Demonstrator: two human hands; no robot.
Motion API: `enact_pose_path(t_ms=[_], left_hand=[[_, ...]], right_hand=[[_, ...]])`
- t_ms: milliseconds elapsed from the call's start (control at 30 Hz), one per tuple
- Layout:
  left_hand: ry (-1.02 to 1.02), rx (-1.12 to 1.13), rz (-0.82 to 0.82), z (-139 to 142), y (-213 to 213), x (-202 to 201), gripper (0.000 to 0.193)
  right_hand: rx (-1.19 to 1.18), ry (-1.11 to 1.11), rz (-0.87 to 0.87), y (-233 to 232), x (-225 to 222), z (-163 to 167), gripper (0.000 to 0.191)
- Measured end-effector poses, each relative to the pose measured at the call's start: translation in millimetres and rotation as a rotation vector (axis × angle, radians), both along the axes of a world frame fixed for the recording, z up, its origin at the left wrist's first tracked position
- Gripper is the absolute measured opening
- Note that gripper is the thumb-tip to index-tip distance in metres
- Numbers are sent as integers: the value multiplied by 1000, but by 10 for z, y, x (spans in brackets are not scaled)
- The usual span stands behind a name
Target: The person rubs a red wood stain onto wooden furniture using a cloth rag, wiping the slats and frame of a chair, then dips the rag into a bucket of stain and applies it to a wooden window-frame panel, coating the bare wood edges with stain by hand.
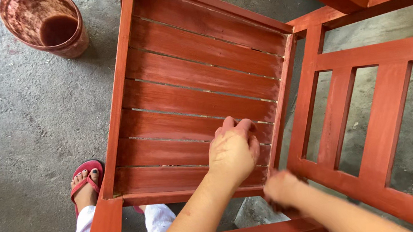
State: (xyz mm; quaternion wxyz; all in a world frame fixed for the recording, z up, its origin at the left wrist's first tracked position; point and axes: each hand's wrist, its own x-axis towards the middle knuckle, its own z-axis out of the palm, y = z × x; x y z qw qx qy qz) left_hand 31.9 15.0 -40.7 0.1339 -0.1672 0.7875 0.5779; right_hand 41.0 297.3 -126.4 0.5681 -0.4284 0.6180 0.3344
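Red wooden chair (196, 80) lies tipped on concrete floor (6, 131). Left hand (232, 152) presses flat, fingers released, on seat slats, likely steadying. Right hand (282, 188) blurred near frame corner; grip cannot tell. Stain bucket (46, 25) well apart.

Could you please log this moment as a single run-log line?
left hand: flat on chair seat slats | right hand: blurred, at seat frame corner | bucket: on floor, upper left

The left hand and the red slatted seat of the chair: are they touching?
Touching. The head view shows the left hand lying flat on the slatted seat, fingers pressed on a slat near its right edge.
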Motion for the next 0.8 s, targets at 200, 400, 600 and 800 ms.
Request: enact_pose_path(t_ms=[200, 400, 600, 800], left_hand=[[-27, 55, 9, -2, 64, -122, 23], [-78, 92, 50, -60, -8, -209, 24], [-88, 92, 61, -64, -44, -324, 25], [-95, 73, 59, -122, -173, -243, 23]], right_hand=[[63, 396, 190, -610, -2021, 196, 24], [-192, 1037, -173, -1210, -3250, 905, 30], [-441, 1159, -341, -1061, -2813, 695, 33], [-321, 1108, 99, -501, -1670, 233, 33]])
